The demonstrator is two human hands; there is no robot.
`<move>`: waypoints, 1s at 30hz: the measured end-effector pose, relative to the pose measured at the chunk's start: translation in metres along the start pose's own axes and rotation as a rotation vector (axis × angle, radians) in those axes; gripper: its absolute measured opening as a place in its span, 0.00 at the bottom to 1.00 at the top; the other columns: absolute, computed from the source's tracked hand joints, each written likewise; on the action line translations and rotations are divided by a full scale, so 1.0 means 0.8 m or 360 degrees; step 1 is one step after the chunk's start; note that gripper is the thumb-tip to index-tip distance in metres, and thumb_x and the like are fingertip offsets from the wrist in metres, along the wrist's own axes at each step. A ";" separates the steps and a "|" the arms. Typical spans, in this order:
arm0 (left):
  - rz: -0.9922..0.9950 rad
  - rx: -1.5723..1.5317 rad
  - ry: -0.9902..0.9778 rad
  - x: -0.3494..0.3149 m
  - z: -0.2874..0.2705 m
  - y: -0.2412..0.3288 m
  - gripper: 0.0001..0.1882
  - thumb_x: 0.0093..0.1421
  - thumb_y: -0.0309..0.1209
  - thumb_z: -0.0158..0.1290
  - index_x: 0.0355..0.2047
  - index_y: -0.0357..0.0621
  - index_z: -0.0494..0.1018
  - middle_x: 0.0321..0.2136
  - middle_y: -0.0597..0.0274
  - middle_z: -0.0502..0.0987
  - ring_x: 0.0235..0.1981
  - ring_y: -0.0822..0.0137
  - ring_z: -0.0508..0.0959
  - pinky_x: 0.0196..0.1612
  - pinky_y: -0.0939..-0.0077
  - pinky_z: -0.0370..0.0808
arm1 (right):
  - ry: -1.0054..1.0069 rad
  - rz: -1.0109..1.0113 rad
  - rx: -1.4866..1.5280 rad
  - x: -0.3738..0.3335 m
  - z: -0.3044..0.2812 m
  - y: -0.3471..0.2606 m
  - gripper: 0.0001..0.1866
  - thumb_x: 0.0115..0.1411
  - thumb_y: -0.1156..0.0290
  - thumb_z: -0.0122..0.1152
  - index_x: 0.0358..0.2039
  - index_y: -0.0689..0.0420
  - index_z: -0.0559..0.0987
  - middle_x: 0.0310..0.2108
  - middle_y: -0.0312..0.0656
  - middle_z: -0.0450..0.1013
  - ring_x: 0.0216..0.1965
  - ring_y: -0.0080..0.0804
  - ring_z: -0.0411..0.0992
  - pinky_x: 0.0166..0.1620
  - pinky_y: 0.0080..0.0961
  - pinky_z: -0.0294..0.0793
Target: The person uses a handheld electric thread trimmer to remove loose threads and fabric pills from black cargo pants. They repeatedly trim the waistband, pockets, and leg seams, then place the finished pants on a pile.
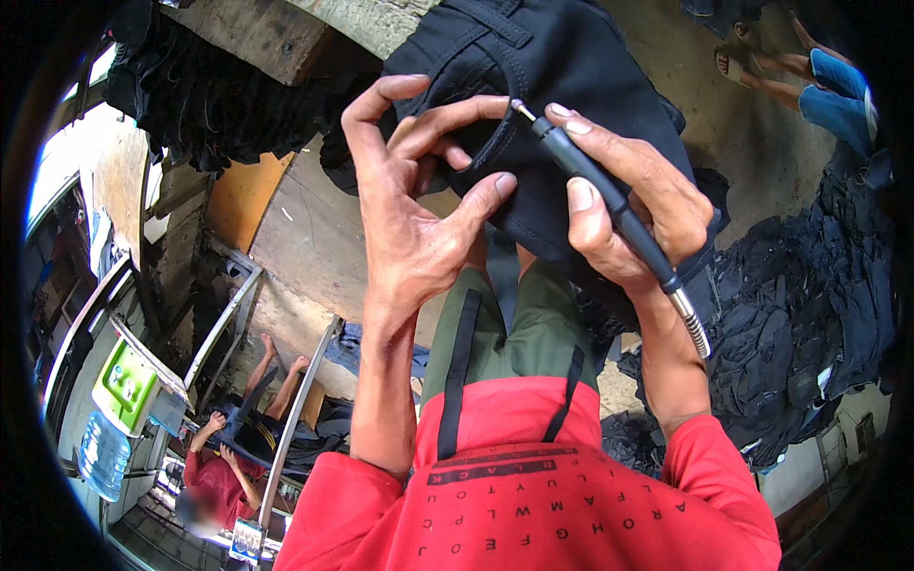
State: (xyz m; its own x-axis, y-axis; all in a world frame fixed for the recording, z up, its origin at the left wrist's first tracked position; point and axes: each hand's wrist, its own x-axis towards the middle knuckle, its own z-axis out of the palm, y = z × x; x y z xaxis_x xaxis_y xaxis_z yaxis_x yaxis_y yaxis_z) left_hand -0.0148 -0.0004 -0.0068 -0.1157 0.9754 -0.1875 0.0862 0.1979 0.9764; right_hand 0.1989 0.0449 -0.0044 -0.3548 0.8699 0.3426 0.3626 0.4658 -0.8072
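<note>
Black denim trousers [581, 57] with a stitched waistband, belt loop and curved pocket edge lie spread in front of me. My right hand [643, 195] grips a black pen-shaped rotary tool handpiece [577, 158]; a coiled metal sleeve shows at its rear. Its small rounded tip meets the pocket edge, close to my left index fingertip. My left hand [414, 214] is open at the pocket, fingers spread and bent, the thumb and index fingertip against the cloth. What lies beneath the trousers is hidden.
Dark garments [800, 285] are heaped at the right, and more black clothing [209, 86] hangs at the upper left. A person in red [224, 485] sits at the lower left, near a water bottle [103, 457]. Another person's blue shorts [838, 100] show at the upper right.
</note>
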 end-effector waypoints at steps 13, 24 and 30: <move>0.0070 0.0201 -0.0038 -0.003 -0.001 0.004 0.55 0.54 0.25 0.79 0.72 0.46 0.52 0.59 0.55 0.84 0.44 0.72 0.76 0.52 0.81 0.72 | 0.0041 0.0081 -0.0032 0.004 -0.001 -0.010 0.19 0.61 0.81 0.65 0.53 0.69 0.86 0.46 0.57 0.87 0.45 0.43 0.88 0.52 0.31 0.87; 0.0033 0.0169 0.0021 -0.005 -0.001 0.002 0.39 0.51 0.24 0.76 0.64 0.48 0.76 0.65 0.71 0.73 0.41 0.73 0.76 0.44 0.79 0.70 | 0.0012 0.0072 0.0003 -0.001 -0.003 -0.006 0.19 0.59 0.81 0.64 0.50 0.70 0.86 0.47 0.58 0.87 0.50 0.47 0.88 0.55 0.34 0.87; 0.0045 0.0190 -0.0008 -0.006 -0.006 0.000 0.56 0.53 0.28 0.80 0.73 0.48 0.53 0.54 0.57 0.87 0.41 0.75 0.76 0.44 0.83 0.68 | -0.0067 -0.0047 0.0029 -0.004 -0.005 -0.005 0.18 0.58 0.80 0.64 0.50 0.70 0.86 0.47 0.59 0.87 0.50 0.50 0.88 0.56 0.37 0.87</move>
State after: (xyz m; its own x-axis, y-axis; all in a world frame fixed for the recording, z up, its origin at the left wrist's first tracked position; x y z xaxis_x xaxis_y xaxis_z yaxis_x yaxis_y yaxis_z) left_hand -0.0191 -0.0054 -0.0058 -0.1065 0.9813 -0.1606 0.2063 0.1798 0.9618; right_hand 0.2023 0.0413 -0.0003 -0.4011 0.8482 0.3460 0.3359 0.4876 -0.8059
